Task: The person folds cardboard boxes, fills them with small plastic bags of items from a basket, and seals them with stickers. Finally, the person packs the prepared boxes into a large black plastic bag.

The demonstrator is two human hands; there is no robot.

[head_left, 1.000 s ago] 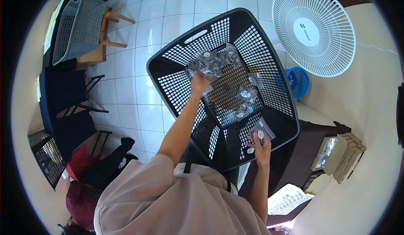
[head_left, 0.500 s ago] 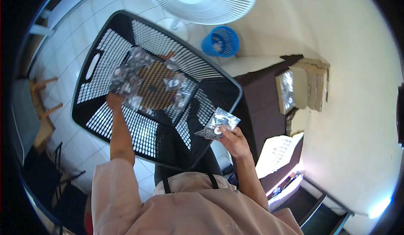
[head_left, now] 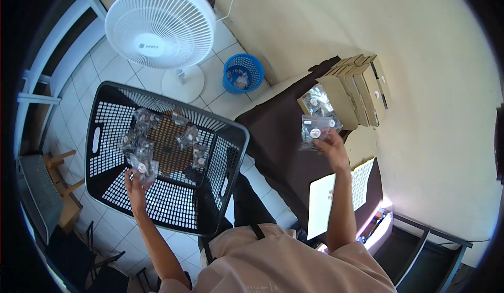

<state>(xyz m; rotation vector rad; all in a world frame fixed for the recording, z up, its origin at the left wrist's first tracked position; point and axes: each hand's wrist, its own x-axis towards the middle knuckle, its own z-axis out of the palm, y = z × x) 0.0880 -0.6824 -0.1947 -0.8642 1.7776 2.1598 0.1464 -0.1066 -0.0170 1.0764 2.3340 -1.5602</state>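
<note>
My left hand (head_left: 135, 185) is inside the black perforated basket (head_left: 239, 130), its fingers closed on a small clear plastic packet (head_left: 146, 168) with a round label. More such packets (head_left: 139, 141) lie in a loose heap and scattered over the basket's floor. Over the dark cloth to the right, my right hand (head_left: 334, 150) pinches another clear packet (head_left: 313, 135) by its edge; a round white label shows on it. Just beyond that packet lies an open cardboard box (head_left: 336, 96) holding similar shiny packets (head_left: 317, 100).
Several cardboard boxes (head_left: 365, 88) stand against the wall on the brown-covered table (head_left: 278, 120). A printed sheet (head_left: 320, 206) lies under my right forearm. Beyond the basket are a white fan (head_left: 160, 25) and a blue bin (head_left: 243, 72) with scraps inside.
My right hand has carried its packet from the basket's edge rightward to near the open box. My left hand now grips a packet nearer the basket's close side. The view has shifted right.
</note>
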